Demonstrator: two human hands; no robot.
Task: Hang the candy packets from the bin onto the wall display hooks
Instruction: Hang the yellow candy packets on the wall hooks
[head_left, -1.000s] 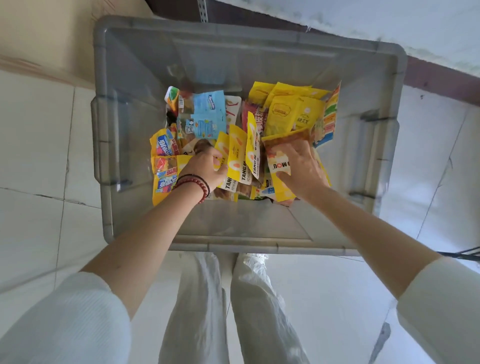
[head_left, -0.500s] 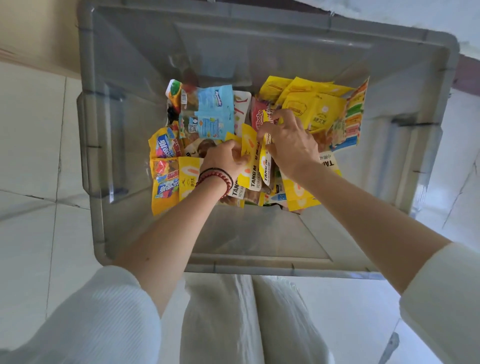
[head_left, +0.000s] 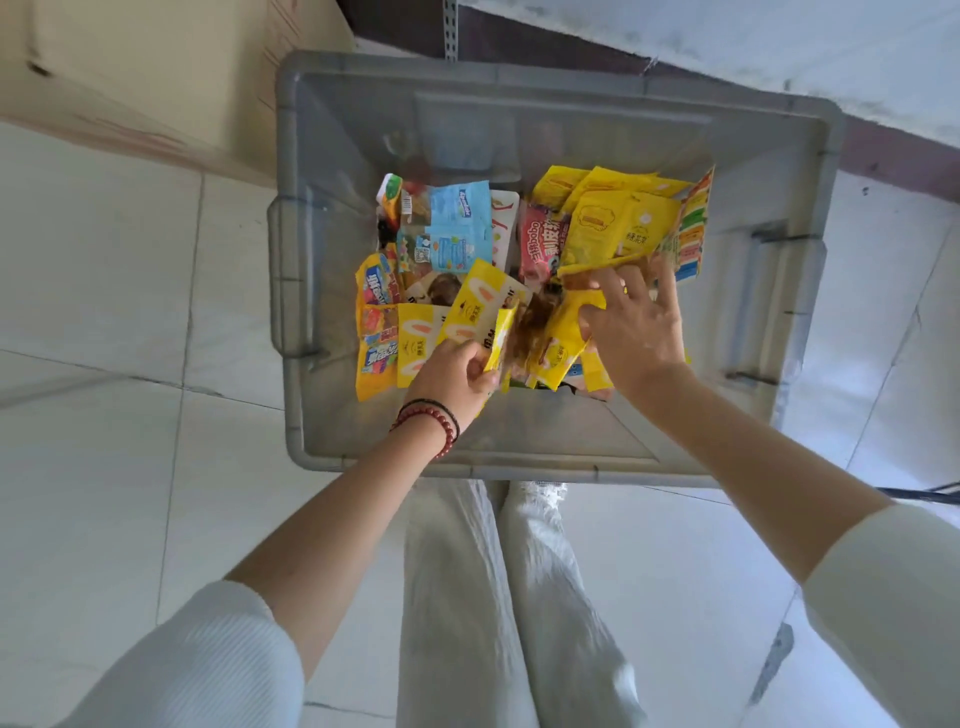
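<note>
A grey plastic bin (head_left: 524, 462) sits on the floor below me, holding several candy packets, mostly yellow. My left hand (head_left: 452, 374), with a red bead bracelet, pinches a small bunch of yellow packets (head_left: 480, 317) that stand up out of the pile. My right hand (head_left: 631, 322) is spread over the right side of the pile, fingers curled around another yellow packet (head_left: 563, 338). Light blue packets (head_left: 460, 228) and a pink packet (head_left: 540, 241) lie further back. A stack of yellow packets (head_left: 613, 223) lies at the back right. No wall hooks are in view.
A cardboard box (head_left: 156, 67) stands to the left behind the bin. A wall with a dark baseboard (head_left: 893, 150) runs along the back right. White floor tiles surround the bin. My legs in light trousers (head_left: 498, 597) are just in front of the bin.
My left hand has drawn back toward me with yellow packets pinched in it. My right hand has shifted right across the pile and spread its fingers over a yellow packet.
</note>
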